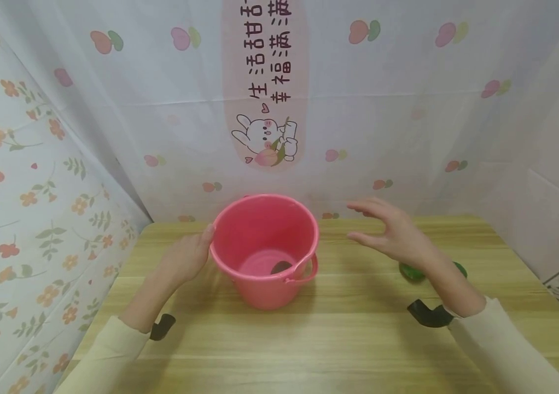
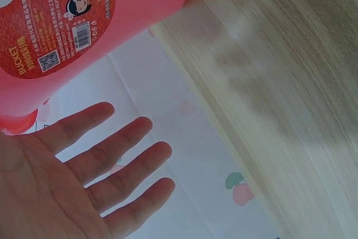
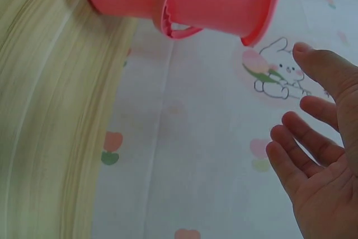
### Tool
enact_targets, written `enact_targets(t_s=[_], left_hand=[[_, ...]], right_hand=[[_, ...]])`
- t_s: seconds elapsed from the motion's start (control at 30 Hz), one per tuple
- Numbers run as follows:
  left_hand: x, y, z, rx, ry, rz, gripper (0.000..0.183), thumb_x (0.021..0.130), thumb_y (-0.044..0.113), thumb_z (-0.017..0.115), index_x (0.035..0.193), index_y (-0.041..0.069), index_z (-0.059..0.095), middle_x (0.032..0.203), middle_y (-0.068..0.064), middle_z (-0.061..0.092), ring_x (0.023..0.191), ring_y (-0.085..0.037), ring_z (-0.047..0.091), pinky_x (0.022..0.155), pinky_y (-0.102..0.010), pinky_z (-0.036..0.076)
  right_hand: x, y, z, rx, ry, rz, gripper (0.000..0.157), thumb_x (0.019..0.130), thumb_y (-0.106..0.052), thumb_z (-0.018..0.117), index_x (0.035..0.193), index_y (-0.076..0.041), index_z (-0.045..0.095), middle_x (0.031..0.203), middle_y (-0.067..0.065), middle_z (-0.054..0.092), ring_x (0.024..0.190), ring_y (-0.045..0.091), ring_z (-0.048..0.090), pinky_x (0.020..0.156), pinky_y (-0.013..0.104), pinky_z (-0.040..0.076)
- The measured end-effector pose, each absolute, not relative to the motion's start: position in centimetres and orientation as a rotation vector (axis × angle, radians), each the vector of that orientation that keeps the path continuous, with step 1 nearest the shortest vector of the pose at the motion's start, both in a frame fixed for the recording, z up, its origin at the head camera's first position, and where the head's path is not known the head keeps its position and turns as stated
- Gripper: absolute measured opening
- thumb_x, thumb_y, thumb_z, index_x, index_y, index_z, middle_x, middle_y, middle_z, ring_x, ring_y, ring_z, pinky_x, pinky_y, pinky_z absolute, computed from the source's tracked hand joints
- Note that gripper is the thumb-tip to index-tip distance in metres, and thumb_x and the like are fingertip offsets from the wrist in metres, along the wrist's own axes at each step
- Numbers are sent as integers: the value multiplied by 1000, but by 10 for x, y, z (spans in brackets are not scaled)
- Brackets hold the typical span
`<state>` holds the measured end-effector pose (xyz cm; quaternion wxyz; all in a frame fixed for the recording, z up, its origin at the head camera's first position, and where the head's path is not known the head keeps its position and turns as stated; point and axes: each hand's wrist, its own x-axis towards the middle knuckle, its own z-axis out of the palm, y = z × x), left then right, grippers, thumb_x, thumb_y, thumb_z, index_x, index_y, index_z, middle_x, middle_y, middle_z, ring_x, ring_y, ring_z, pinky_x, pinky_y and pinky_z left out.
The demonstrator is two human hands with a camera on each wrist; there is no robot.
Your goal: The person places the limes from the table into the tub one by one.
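Observation:
A pink bucket (image 1: 265,290) stands upright on the table, its handle (image 1: 315,268) hanging at the right side. Inside it, low down, a small dark object (image 1: 281,267) is partly cut off by the rim. My left hand (image 1: 188,254) is at the bucket's left rim, thumb at the edge. In the left wrist view its fingers (image 2: 120,155) are straight and spread beside the bucket wall, which bears a red label (image 2: 56,23). To the right of the bucket, my right hand (image 1: 392,230) hangs in the air, fingers extended, holding nothing.
On the wooden table (image 1: 329,350), a shiny green thing (image 1: 411,272) lies partly hidden behind my right forearm. Dark curved pieces (image 1: 163,327) show beside both wrists. A printed curtain (image 1: 407,126) hangs behind the table, and a floral one on the left.

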<state>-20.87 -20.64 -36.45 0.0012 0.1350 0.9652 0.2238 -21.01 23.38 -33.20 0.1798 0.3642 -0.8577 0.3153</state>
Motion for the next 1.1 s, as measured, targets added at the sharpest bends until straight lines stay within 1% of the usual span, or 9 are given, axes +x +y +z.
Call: enact_targets(t_s=[0.13, 0.37, 0.53, 0.6, 0.67, 0.77, 0.87, 0.97, 1.1], left_hand=[[-208, -206, -364, 420, 3026, 701, 85, 107, 56, 2, 122, 5, 69, 120, -19, 68, 114, -42, 62, 96, -63, 45], [-208, -206, -364, 427, 3023, 718, 85, 107, 56, 2, 123, 6, 69, 117, -18, 69, 111, -40, 64, 95, -62, 46], [-209, -207, -364, 425, 3007, 738, 84, 107, 56, 3, 123, 6, 69, 119, -19, 68, 113, -41, 63, 96, -63, 44], [-209, -207, -364, 420, 3003, 740, 84, 107, 56, 3, 126, 5, 68, 121, -19, 67, 115, -42, 62, 97, -64, 44], [-208, -208, -364, 415, 3003, 736, 84, 107, 56, 3, 127, 5, 68, 122, -20, 67, 115, -43, 61, 97, -64, 44], [-208, -209, -364, 409, 3005, 727, 85, 107, 56, 3, 127, 5, 68, 123, -21, 67, 116, -44, 61, 96, -64, 44], [-208, -209, -363, 404, 3009, 715, 86, 107, 56, 2, 125, 4, 68, 122, -21, 67, 116, -44, 61, 95, -64, 45], [-209, -209, -363, 406, 3004, 718, 86, 107, 57, 2, 127, 5, 68, 124, -21, 66, 117, -44, 60, 96, -65, 43], [-210, -210, -364, 405, 2986, 714, 88, 106, 59, 0, 127, 8, 69, 129, -18, 65, 121, -43, 58, 100, -65, 41]], right_hand=[[-210, 241, -335, 1012, -2421, 886, 63, 77, -2, 89, 135, -4, 63, 134, 10, 63, 120, 28, 58, 95, 45, 51], [-211, 255, -340, 992, -2424, 878, 61, 77, 2, 87, 133, -1, 63, 132, 14, 63, 120, 30, 58, 95, 48, 50], [-211, 266, -343, 961, -2459, 876, 58, 79, 1, 86, 133, -1, 63, 131, 14, 62, 119, 30, 58, 99, 38, 49], [-209, 271, -344, 932, -2491, 866, 57, 80, -1, 86, 133, -2, 63, 131, 13, 62, 120, 30, 57, 99, 36, 49], [-208, 274, -344, 915, -2523, 851, 56, 82, -4, 85, 133, -2, 63, 132, 13, 61, 120, 31, 57, 97, 40, 50], [-207, 279, -345, 901, -2573, 825, 55, 83, -8, 85, 133, -2, 63, 132, 15, 61, 119, 34, 57, 93, 49, 50], [-207, 283, -347, 898, -2617, 815, 55, 85, -13, 85, 133, -2, 62, 132, 17, 61, 118, 37, 57, 91, 56, 50], [-206, 288, -349, 871, -2662, 803, 55, 87, -18, 84, 135, -2, 61, 134, 18, 59, 119, 37, 56, 92, 57, 49], [-203, 294, -351, 853, -2697, 762, 56, 88, -19, 83, 135, -1, 60, 136, 19, 58, 119, 37, 56, 92, 55, 48]])
